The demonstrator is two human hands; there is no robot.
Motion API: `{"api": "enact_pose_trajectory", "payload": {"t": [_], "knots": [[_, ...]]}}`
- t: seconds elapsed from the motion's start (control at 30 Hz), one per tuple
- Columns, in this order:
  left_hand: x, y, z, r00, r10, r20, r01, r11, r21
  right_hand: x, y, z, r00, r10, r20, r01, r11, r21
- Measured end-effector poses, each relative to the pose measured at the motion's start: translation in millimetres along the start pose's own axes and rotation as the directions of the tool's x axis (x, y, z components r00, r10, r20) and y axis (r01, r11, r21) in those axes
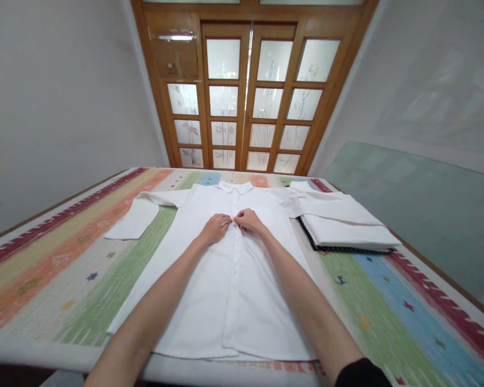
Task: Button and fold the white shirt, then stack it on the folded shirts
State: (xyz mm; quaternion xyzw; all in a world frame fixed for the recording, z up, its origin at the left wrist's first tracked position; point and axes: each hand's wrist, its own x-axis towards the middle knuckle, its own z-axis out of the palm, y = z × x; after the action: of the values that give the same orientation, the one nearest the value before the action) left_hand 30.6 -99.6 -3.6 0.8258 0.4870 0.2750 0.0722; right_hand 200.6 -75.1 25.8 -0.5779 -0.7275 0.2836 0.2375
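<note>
A white button-up shirt (193,301) lies spread front side up, its collar (235,187) at the far end. Over the button placket in the upper chest, my left hand (216,228) pinches the fabric from the left. My right hand (248,220) meets it from the other side, fingers closed on the same front edge. The cloth is lifted slightly between the fingertips; the button there is too small to make out. One sleeve (135,217) is bent out to the left, and the other sleeve (334,207) stretches right across a folded stack.
Folded white clothes (347,236) with a dark layer beneath lie at the right. A striped, patterned cloth (92,279) covers the surface under everything. A pale green panel (419,199) leans by the right wall. Wooden glazed doors (242,97) stand beyond the far edge.
</note>
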Motion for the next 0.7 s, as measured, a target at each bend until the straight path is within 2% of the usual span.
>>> {"api": "enact_pose_trajectory", "payload": {"t": [0.27, 0.4, 0.5, 0.6, 0.7], "knots": [[8.6, 18.7, -8.4, 0.99, -0.143, -0.006, 0.143, 0.99, -0.02, 3.1, 10.7, 1.2, 0.999, 0.012, 0.033, -0.018, 0.979, 0.203], [21.6, 27.5, -11.7, 0.963, -0.263, 0.057, 0.266, 0.961, -0.071, 1.6, 9.5, 0.6, 0.998, 0.019, 0.057, -0.034, 0.961, 0.274], [30.7, 29.0, -13.0, 0.917, -0.373, 0.138, 0.391, 0.909, -0.143, 0.4, 8.3, 0.8, 0.996, 0.033, 0.077, -0.055, 0.948, 0.314], [34.2, 28.2, -14.2, 0.848, -0.468, 0.247, 0.521, 0.822, -0.229, -0.6, 7.6, 0.3, 0.995, 0.042, 0.094, -0.072, 0.937, 0.343], [33.2, 26.6, -15.5, 0.778, -0.513, 0.362, 0.62, 0.719, -0.314, -1.6, 6.6, -1.0, 0.993, 0.047, 0.112, -0.086, 0.925, 0.37]]}}
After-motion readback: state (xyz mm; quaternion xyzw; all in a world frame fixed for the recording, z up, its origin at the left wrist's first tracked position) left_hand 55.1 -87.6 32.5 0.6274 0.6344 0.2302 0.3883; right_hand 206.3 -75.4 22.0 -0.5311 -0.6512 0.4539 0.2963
